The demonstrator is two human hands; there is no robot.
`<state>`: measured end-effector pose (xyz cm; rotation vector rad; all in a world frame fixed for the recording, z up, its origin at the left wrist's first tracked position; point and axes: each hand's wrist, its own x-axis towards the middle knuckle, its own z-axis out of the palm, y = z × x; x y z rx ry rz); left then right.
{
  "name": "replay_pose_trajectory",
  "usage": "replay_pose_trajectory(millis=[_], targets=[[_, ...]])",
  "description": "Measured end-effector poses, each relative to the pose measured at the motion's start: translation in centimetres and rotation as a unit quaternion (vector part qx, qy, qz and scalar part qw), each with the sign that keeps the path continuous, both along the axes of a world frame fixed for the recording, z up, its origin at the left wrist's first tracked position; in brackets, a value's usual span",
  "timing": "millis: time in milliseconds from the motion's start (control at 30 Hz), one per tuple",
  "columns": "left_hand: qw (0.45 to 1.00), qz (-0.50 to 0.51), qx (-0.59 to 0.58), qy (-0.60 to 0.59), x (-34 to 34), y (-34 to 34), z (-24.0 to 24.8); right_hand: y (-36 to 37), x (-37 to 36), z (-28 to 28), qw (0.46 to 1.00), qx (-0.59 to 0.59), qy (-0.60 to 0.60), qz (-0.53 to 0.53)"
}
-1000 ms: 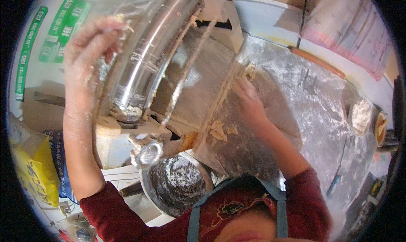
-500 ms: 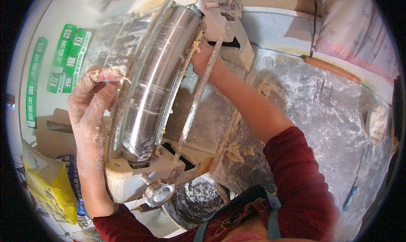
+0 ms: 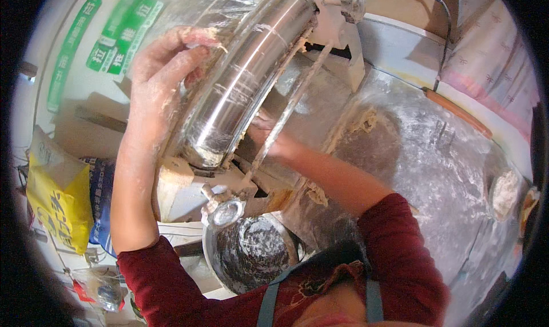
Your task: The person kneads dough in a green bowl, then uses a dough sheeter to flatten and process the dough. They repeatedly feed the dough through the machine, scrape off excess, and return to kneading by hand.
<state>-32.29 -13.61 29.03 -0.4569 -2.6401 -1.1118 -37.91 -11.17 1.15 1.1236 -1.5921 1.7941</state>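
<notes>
A dough roller machine with a shiny steel roller (image 3: 246,75) stands in front of me, bits of dough clinging along its edges. On its left side my left hand (image 3: 171,64) is raised, dusted with flour. Its fingers are loosely curled, the thumb is apart from them, and dough scraps stick to the fingertips. My right hand (image 3: 262,131) reaches under the roller's right edge near its lower end, behind a thin metal rod (image 3: 294,101). The fingers of that hand are hidden, so what they touch does not show.
A floury metal worktop (image 3: 440,172) stretches to the right, with dough scraps (image 3: 366,121) beside the machine. A flour-coated round pan (image 3: 257,247) sits below the machine's handwheel (image 3: 227,212). Yellow and blue bags (image 3: 60,201) stand at left. A wooden rolling pin (image 3: 457,111) lies at the back right.
My right hand has moved from the roller's far end toward its near end. My left hand keeps its curled shape beside the roller. The whole view has shifted.
</notes>
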Motion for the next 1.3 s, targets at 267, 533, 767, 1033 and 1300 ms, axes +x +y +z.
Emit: replay_pose_trajectory(millis=[267,533,767,1033,1300], targets=[[0.999,-0.023,-0.045,0.01,-0.6,-0.4,0.1,-3.6,2.5,0.1,0.996,0.073,0.046,-0.026],[0.994,0.035,-0.084,0.053,-0.4,0.0,-0.7,-0.9,3.6,-4.0,0.977,0.167,0.079,0.104],[0.996,-0.004,-0.083,0.021,-1.7,-1.9,-0.3,1.4,5.1,0.5,0.86,-0.02,-0.416,0.294],[0.993,-0.002,-0.112,0.042,-2.1,-3.8,0.5,-2.0,1.6,4.3,0.855,-0.041,-0.36,0.37],[0.974,-0.021,-0.195,0.113,-1.2,-2.1,-0.3,-2.5,2.2,4.0,0.91,0.08,-0.261,0.312]])
